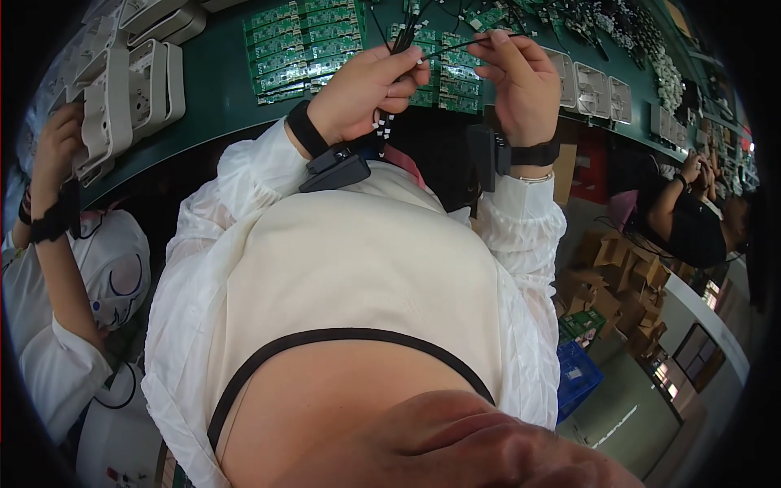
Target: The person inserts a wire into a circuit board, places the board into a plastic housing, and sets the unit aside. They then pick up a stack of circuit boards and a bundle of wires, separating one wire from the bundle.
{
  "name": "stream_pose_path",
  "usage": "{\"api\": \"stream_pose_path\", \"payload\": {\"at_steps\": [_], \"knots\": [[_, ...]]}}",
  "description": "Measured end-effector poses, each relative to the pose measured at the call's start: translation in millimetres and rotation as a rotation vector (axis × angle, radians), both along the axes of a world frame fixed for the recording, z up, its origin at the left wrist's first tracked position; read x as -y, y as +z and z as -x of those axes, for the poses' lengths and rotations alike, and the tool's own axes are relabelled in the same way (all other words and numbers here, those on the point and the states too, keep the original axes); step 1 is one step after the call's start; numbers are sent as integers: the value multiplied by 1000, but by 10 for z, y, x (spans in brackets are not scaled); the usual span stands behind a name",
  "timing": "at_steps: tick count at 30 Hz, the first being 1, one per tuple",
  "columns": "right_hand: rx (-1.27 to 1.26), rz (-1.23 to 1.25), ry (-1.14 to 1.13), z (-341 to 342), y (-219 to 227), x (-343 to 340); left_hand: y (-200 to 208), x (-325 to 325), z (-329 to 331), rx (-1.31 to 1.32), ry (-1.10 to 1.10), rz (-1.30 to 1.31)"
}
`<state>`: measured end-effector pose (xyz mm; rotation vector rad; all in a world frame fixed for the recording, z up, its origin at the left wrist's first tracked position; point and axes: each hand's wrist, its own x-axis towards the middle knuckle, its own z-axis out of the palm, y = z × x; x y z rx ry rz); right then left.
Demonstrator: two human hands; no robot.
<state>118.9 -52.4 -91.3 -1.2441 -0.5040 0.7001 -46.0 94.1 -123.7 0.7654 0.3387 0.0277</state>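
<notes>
My left hand (370, 91) is closed around a bundle of thin black cables (409, 31). Small white connectors (386, 122) dangle from the bundle below my fist. One single black cable (447, 50) runs from the left fingers across to my right hand (525, 85), which pinches it between thumb and fingers. Both hands are raised over the near edge of a green table (215, 89). Rows of green circuit boards (305, 45) lie beside and beyond my left hand, and more boards (460, 81) lie between the two hands.
Pale plastic housings (150, 81) stand at the left, where a co-worker's hand (61, 138) touches one. More housings (592, 89) sit right of my hand. Heaps of cables (626, 37) cover the far right. Cardboard boxes (626, 276) and a blue crate (576, 378) stand on the floor.
</notes>
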Motion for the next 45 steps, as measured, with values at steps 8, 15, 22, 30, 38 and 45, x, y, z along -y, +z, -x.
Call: {"api": "stream_pose_path", "payload": {"at_steps": [8,15,22,30,38,45], "knots": [[233,172,212,274,-35,29,-34,34,-56,-51,-43,-25],[429,213,86,93,-216,102,-18,26,-54,-72,-36,-80],[1003,528,74,-304,-386,-58,-136,25,-106,-45,30,105],[1257,450,201,-422,-418,-170,-175,23,-104,-44,40,165],[1351,447,424,-638,-377,-291,-220,3,-103,-51,74,165],[1216,927,568,-625,-56,-712,-372,-29,-99,16,74,187]]}}
